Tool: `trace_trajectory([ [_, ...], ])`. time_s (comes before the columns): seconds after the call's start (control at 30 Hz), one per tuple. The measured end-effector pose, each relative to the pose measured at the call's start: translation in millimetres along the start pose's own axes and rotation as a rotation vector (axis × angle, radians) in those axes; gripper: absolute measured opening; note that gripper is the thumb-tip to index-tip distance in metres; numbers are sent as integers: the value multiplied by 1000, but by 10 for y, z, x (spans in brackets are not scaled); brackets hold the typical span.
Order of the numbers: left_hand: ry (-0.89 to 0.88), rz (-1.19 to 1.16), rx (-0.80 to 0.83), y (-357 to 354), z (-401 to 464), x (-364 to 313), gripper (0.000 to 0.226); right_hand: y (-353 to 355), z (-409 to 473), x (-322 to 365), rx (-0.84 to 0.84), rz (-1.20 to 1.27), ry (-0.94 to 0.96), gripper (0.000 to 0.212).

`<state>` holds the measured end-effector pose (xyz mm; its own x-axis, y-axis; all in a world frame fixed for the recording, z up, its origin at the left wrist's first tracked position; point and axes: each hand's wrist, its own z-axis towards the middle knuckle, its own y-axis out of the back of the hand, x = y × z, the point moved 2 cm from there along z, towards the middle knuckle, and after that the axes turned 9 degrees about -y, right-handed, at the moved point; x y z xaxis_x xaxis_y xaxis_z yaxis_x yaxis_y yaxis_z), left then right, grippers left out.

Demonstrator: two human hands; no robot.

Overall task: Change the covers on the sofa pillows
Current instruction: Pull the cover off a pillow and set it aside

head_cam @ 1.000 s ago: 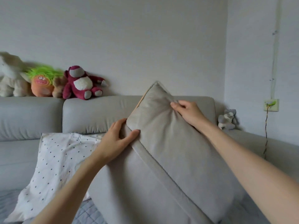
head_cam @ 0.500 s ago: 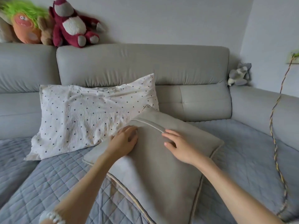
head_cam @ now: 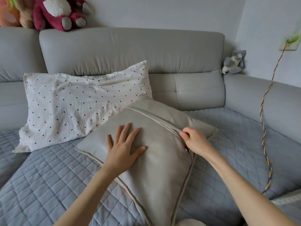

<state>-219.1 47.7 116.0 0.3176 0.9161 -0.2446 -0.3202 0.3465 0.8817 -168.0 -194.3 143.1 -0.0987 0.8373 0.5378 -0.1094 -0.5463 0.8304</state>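
A grey-beige sofa pillow (head_cam: pixel 156 168) with light piping lies flat on the quilted blue seat cover. My left hand (head_cam: pixel 123 145) presses flat on its top face, fingers spread. My right hand (head_cam: pixel 193 141) pinches the cover at the zipper seam on the pillow's right edge, where the seam gapes a little. Behind and to the left, a white pillow with dark dots (head_cam: pixel 78 105) leans against the sofa back.
The grey sofa backrest (head_cam: pixel 130 51) runs behind, with plush toys (head_cam: pixel 58 12) on top at the left and a small grey toy (head_cam: pixel 234 62) in the corner. A braided cable (head_cam: pixel 263 124) hangs from a wall socket at right.
The pillow went from held upright to lying flat on the seat. My left hand flattened onto its face and my right hand moved to the right edge seam and pinched it.
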Motion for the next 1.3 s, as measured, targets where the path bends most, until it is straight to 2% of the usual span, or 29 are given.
trace_trajectory([
  [0.1, 55, -31, 19, 95, 12, 191, 67, 84, -134, 102, 121, 403, 8, 25],
  [0.17, 95, -57, -68, 189, -13, 305, 49, -14, -288, 169, 225, 717, -57, 25],
  [0.23, 34, -95, -252, 256, -61, 253, 31, -136, -438, 180, 294, 949, -151, 23],
  [0.3, -136, -147, -334, 276, -145, -21, 22, -184, -531, 123, 296, 1048, -211, 20],
  [0.37, -327, -163, -256, 208, -238, -372, 28, -185, -588, 54, 318, 1094, -229, 19],
  [0.43, -457, -56, -165, 77, -283, -616, 40, -181, -642, 11, 346, 1097, -236, 19],
  [0.6, -473, 177, -100, -106, -271, -859, 65, -202, -726, -63, 368, 1166, -243, 22],
  [0.67, -479, 201, -96, -128, -267, -944, 59, -200, -721, -76, 378, 1173, -237, 21],
  [0.8, -525, 41, -203, -140, -260, -975, 24, -220, -726, -119, 378, 1192, -225, 21],
  [0.9, -495, -65, -244, -138, -218, -925, 21, -222, -773, -158, 339, 1148, -193, 19],
  [0.97, -476, -75, -235, -127, -158, -909, 22, -210, -816, -167, 277, 990, -147, 13],
  [1.1, -417, -45, -179, -121, -50, -895, 24, -180, -884, -131, 144, 513, 13, 5],
  [1.3, -328, -60, -105, -103, 11, -910, 26, -204, -892, -92, 111, 297, 121, 18],
])
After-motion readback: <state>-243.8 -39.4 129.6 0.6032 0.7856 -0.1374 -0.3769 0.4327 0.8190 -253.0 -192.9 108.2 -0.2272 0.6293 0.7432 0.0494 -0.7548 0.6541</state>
